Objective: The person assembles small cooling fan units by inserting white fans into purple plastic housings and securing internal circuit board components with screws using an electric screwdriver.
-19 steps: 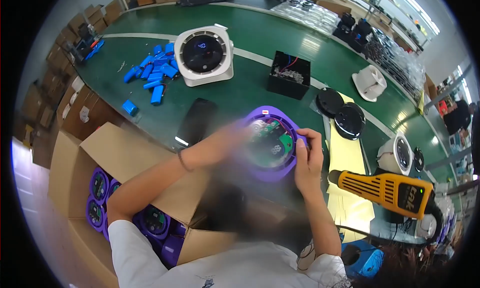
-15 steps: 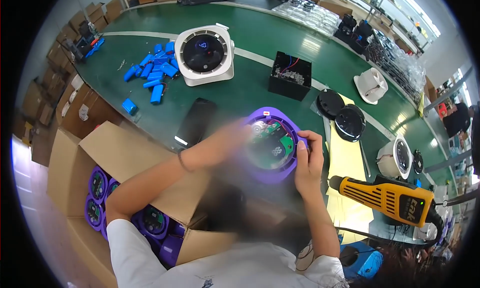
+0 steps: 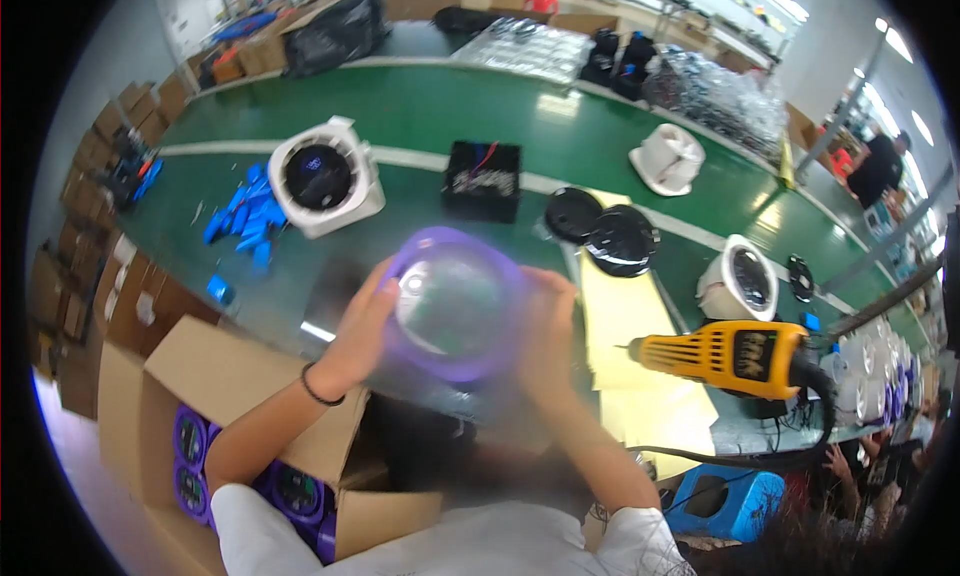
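Note:
Between both hands I hold a round purple housing [image 3: 437, 238] above the bench. Its face, with a green circuit board inside, is smeared by motion. My left hand [image 3: 365, 326] is closed on its left edge, the thumb lying along the rim. My right hand [image 3: 548, 331] grips its right edge, though its fingers are blurred. Behind it stand a white fan-like unit [image 3: 362, 204] with a dark round face and a black box [image 3: 483, 191] with wires. Blue battery packs [image 3: 245, 216] lie to the left. Black round covers [image 3: 622, 243] rest to the right.
At lower left, an open carton [image 3: 240, 381] holds several purple housings [image 3: 298, 491]. A yellow power tool [image 3: 715, 358] with a cord hangs at right over yellow sheets [image 3: 610, 321]. White units [image 3: 738, 281] stand farther right. A person [image 3: 880, 171] is at the back right.
My left hand has come off the housing's face to its left edge. The housing has moved left in the picture and blurred. The whole view has shifted, showing more of the right side.

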`<state>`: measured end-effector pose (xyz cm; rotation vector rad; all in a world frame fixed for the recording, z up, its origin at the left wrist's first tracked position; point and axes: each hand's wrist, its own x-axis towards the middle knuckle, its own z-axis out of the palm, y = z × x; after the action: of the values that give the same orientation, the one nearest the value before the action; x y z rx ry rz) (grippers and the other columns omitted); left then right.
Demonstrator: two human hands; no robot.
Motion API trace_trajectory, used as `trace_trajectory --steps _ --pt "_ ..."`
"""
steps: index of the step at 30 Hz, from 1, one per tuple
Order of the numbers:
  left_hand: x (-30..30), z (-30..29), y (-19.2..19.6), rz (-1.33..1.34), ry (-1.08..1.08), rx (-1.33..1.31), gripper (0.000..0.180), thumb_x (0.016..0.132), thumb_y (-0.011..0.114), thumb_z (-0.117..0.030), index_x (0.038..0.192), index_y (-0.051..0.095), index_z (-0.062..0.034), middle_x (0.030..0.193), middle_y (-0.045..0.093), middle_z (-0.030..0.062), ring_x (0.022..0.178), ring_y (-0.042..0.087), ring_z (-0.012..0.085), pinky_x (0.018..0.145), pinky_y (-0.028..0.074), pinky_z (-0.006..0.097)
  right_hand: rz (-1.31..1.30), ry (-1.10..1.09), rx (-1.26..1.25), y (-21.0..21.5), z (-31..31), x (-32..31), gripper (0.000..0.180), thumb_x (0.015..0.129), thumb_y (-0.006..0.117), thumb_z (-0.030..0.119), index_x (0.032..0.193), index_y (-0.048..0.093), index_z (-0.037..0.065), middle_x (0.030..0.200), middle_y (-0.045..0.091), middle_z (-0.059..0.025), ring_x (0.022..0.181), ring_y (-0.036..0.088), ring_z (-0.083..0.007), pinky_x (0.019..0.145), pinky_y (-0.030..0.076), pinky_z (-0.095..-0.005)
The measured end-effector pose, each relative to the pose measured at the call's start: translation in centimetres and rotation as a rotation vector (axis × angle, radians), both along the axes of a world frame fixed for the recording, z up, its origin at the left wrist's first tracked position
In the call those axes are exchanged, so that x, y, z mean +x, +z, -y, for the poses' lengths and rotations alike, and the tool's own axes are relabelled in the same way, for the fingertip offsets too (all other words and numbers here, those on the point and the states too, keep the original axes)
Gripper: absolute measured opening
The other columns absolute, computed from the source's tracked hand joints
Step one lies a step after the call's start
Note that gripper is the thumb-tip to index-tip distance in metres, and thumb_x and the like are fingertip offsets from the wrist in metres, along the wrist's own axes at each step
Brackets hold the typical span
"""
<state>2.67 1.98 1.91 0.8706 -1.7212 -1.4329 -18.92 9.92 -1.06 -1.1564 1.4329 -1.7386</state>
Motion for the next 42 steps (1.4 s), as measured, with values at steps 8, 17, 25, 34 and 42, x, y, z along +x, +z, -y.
trace_trajectory --steps 8,17,25,34,42 --pt "-13.4 9.5 6.1 -0.268 -0.061 0.366 0.045 0.108 0.035 -0.040 0.147 0.035 -0.0177 0.144 0.047 0.0067 0.130 0.051 0.0233 0.101 0.046 0.057 0.027 -0.104 -0.020 0.2 0.0 -1.0 0.029 0.105 0.038 0.020 0.120 0.050 -0.002 0.113 0.057 -0.0148 0.103 0.058 -0.0212 0.090 0.046 -0.0337" --pt "-33.8 26.9 -4.2 -0.431 0.330 0.462 0.057 0.101 0.035 -0.035 0.147 0.035 -0.0016 0.142 0.048 0.0247 0.127 0.054 0.0376 0.099 0.050 0.051 -0.251 -0.127 -0.076 -3.2 2.2 -0.1 0.018 0.103 0.050 0.015 0.108 0.055 -0.002 0.091 0.059 -0.0120 0.082 0.059 -0.0194 0.076 0.049 -0.0317" --pt "-27.8 29.1 -4.8 -0.186 0.124 0.232 0.073 0.101 0.046 -0.045 0.159 0.011 -0.0149 0.160 0.025 0.0173 0.138 0.038 0.0416 0.103 0.041 0.061 -0.176 -0.020 -0.170 -1.7 2.3 3.0 0.019 0.103 0.050 0.016 0.108 0.058 0.000 0.096 0.060 -0.0142 0.086 0.060 -0.0259 0.076 0.048 -0.0346" --pt "-12.4 6.5 10.0 0.146 -0.351 -0.363 0.025 0.105 0.049 -0.019 0.113 0.063 0.0001 0.094 0.067 0.0048 0.081 0.059 0.0092 0.070 0.046 0.023 -0.285 0.127 -0.300 0.7 -0.6 0.3 0.011 0.092 0.063 0.006 0.094 0.054 0.001 0.087 0.053 -0.0127 0.074 0.057 -0.0280 0.069 0.047 -0.0369" --pt "7.2 5.1 8.6 0.411 0.232 -0.455 0.024 0.102 0.058 -0.015 0.084 0.061 0.0000 0.065 0.057 -0.0003 0.059 0.053 0.0056 0.053 0.040 0.021 -0.582 -0.345 -0.568 2.6 -9.7 2.7 0.043 0.066 0.084 0.011 0.100 0.057 0.006 0.104 0.057 -0.0109 0.099 0.057 -0.0298 0.088 0.046 -0.0461"
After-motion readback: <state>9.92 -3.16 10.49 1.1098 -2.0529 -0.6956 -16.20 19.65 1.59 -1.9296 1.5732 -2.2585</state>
